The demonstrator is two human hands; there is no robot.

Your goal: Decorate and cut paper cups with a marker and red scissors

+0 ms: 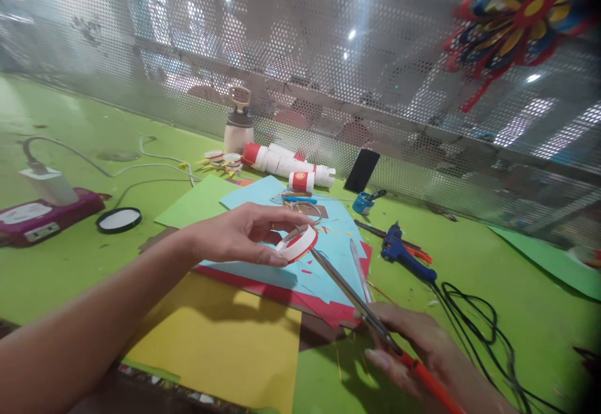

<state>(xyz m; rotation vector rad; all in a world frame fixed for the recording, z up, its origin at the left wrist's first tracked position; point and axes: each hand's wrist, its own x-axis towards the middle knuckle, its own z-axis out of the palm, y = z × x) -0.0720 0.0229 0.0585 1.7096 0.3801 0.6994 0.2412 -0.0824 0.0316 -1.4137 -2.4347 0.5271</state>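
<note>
My left hand [251, 232] grips a white paper ring [299, 246] between thumb and fingers; a red edge shows along it. At the lower right, my right hand [417, 345] holds scissors [350, 292] with orange-red handles. Their blades look closed, and the tips point up-left, close beside the ring. Beneath the ring lies a light blue sheet [328, 276] with small red and yellow scraps, on top of red paper [328, 314]. A yellow sheet [225, 339] is nearer the front edge.
A blue glue gun [404, 254] with a black cable [488, 320] lies at right. Behind the papers are white-and-red paper tubes [282, 160], a bottle [238, 129] and a blue jar [362, 203]. A purple power strip [56, 217] sits at left.
</note>
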